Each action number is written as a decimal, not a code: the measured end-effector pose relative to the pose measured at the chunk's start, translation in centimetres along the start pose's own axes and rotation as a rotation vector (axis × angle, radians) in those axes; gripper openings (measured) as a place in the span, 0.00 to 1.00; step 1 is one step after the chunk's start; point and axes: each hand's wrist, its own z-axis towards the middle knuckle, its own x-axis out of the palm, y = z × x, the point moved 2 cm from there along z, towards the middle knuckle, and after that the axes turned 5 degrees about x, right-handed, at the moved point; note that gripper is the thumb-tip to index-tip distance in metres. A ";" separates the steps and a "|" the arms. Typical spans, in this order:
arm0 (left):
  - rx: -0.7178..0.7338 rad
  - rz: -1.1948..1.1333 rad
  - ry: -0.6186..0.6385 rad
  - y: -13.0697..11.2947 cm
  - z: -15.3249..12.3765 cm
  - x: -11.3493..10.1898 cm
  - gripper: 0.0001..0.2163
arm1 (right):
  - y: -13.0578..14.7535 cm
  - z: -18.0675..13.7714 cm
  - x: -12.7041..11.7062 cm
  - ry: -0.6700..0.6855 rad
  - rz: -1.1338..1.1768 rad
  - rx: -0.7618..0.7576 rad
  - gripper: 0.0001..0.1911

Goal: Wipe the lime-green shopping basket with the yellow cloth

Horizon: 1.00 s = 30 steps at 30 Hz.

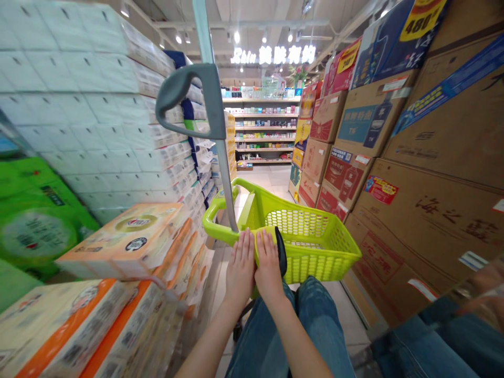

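A lime-green rolling shopping basket (pixel 323 266) stands in front of my knees, its side wall facing me. My left hand (pixel 240 265) lies on the near rim beside the handle pole, fingers straight and together. Close against it, my right hand (pixel 269 265) rests on a yellow piece with a black edge (pixel 281 252) at the rim; its fingers are stretched out flat. What this piece is I cannot make out. From the basket's left end rises a metal pole (pixel 225 173) with a grey loop handle (pixel 216 102), well above my hands.
White tissue packs (pixel 90 110) are stacked high on the left, with orange tissue packs (pixel 126 236) lower and nearer. Cardboard cartons (pixel 425 199) line the right side. Another person's jeans (pixel 413 341) show at lower right. Goods shelves (pixel 265 126) stand at the aisle's end.
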 end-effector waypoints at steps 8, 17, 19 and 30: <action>-0.015 -0.081 0.066 0.0 0.0 -0.3 0.40 | -9.4 -2.4 -3.8 -0.077 -0.201 0.001 0.49; -0.033 -0.102 0.045 -0.2 0.1 -0.3 0.40 | -15.0 -3.3 -5.1 -0.193 -0.309 0.246 0.47; -0.030 -0.097 0.040 -0.2 0.1 -0.3 0.40 | -11.7 -2.2 -3.7 -0.188 -0.231 0.262 0.47; -0.015 -0.046 -0.019 -0.1 -0.1 0.3 0.35 | 0.2 0.3 -0.9 0.019 0.099 -0.010 0.47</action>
